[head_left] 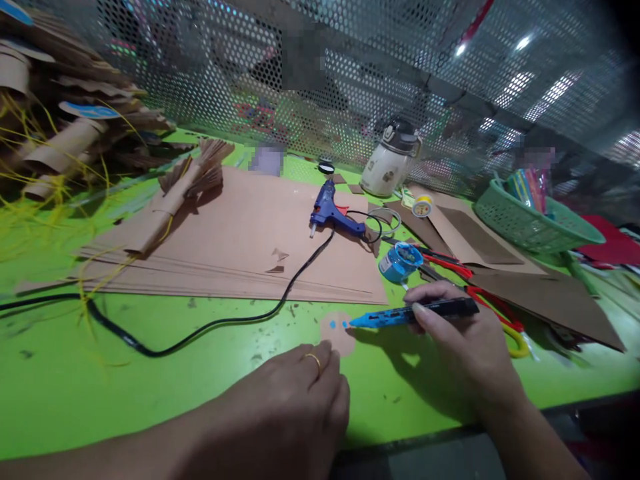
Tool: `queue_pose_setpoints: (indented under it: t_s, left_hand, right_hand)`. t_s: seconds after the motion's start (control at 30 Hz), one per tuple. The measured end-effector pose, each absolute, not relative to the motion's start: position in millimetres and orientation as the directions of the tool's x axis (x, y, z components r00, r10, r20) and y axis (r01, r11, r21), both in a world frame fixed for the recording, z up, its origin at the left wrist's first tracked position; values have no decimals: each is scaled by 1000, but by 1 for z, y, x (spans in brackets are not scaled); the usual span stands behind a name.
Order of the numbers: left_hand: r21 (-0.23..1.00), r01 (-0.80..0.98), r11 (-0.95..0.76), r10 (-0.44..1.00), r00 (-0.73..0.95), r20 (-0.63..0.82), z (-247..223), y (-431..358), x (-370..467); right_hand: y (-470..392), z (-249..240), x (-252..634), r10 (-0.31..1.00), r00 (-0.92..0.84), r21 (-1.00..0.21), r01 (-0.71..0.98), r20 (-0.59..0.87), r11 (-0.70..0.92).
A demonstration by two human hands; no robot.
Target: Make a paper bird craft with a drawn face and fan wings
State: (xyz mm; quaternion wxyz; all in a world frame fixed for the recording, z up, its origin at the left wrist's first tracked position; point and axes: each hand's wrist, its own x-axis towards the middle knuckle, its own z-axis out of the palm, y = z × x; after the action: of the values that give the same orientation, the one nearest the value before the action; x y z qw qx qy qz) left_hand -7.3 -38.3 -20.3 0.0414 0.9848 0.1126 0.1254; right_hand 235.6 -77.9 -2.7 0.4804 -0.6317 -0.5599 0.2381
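Observation:
My right hand (463,340) grips a paint-covered blue and black brush or pen (415,313), its tip resting on a small round brown cardboard piece (340,332) that carries two blue dots. My left hand (295,400), with a ring on one finger, lies knuckles-up on the green table, its fingertips holding down the near edge of that cardboard piece. A small open pot of blue paint (400,261) stands just beyond my right hand.
A stack of brown cardboard sheets (240,247) lies behind, with a blue glue gun (333,213) on it and its black cord (200,330) trailing left. Red and yellow scissors (493,307), a green basket (535,223), a white bottle (390,163) and cardboard craft pieces (185,183) surround them. A mesh screen closes the back.

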Motion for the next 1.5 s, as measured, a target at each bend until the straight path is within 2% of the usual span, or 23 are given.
queue_pose_setpoints:
  t_s: [0.4,0.6,0.93,1.13,1.3,1.5]
  left_hand:
    - [110,212,-971,236,929,286,-25,-39,-11]
    - [60,155,-986,166,898,407,-41,-36,-9]
    - [56,160,-986,169,920,353,-38,-36,-9]
    - [53,140,-989,149,915,374,-38,-35,-10]
    - [17,140,-990,131,877,462,-41,-34,-9]
    - [6,132,-991,122,894,431,-41,-34,-9]
  right_hand:
    - [-75,-2,231,945,213,-848,520,248,106]
    - [-75,-2,229,946,197,-835,538,256,114]
    - [-73,-4,227,951,175,-810,576,255,112]
    - [-72,-5,227,949,175,-826,550,261,126]
    - [-72,-4,227,955,171,-831,544,244,115]
    - [-73,-5,226,953,162,-812,571,254,120]
